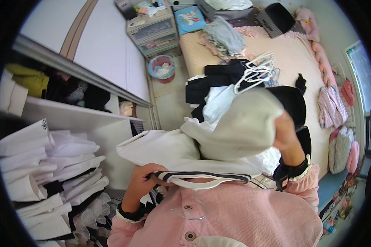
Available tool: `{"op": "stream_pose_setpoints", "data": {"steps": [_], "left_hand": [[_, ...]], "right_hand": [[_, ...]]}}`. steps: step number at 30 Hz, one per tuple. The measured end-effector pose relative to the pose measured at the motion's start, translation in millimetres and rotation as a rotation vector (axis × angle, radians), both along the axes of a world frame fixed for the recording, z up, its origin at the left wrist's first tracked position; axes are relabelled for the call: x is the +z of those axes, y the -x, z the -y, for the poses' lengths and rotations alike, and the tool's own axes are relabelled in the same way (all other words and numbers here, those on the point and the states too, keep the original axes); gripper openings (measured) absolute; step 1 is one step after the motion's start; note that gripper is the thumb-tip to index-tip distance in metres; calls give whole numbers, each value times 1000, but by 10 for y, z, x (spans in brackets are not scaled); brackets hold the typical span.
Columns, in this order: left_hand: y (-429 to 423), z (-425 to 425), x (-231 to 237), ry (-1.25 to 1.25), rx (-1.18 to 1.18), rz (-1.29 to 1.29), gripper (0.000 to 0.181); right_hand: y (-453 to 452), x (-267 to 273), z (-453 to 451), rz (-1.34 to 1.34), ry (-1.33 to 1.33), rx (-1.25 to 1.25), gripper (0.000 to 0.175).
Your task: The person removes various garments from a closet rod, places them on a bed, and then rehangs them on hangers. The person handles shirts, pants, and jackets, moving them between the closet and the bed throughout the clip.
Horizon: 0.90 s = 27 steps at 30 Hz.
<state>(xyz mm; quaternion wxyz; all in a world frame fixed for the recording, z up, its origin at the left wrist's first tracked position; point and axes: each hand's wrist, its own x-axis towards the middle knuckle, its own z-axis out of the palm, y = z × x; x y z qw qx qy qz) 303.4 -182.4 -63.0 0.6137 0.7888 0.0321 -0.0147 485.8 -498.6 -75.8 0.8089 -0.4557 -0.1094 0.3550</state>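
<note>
A white garment with a dark-striped neckline point(170, 145) hangs on a white hanger with a metal hook point(198, 184), close against my chest. My left hand point(145, 179) grips the hanger and the neckline edge at one shoulder. My right hand point(283, 132) is raised on the other side, its fingers partly hidden behind a bunched, blurred part of the white cloth that it holds. Beyond the garment, a light blue garment point(221, 100), black clothes point(219, 71) and several white hangers point(256, 72) lie on the bed.
An open wardrobe with many white clothes point(27, 160) stands at the left, its shelf point(68, 111) above them. The bed point(293, 58) reaches far ahead, with folded clothes point(225, 37) and a dark storage box point(275, 20). A lined bin point(162, 69) stands on the floor beside drawers point(157, 29).
</note>
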Motion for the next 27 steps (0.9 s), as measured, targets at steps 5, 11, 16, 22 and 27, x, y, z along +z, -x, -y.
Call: {"op": "stream_pose_setpoints", "data": {"steps": [5,11,16,22,27], "left_hand": [[-179,5,22,27,-118,-79,11],[-586,-31,62,64,-132,-79,11],[-895,-117,76,6,-270,7,6],[-1133,-368,106,65,-341,-25,21],[-1323,-491,18,45,-413,2,21]], "right_hand": [[-236,287,776,278,21,-630,36],[-24,504,1346,216,291,-927,30],[314,486,1592,239,507,-1055,43],[909,496,1667,160,489,-1349,44],[1387,399,1710,167,314,-1324,44]]}}
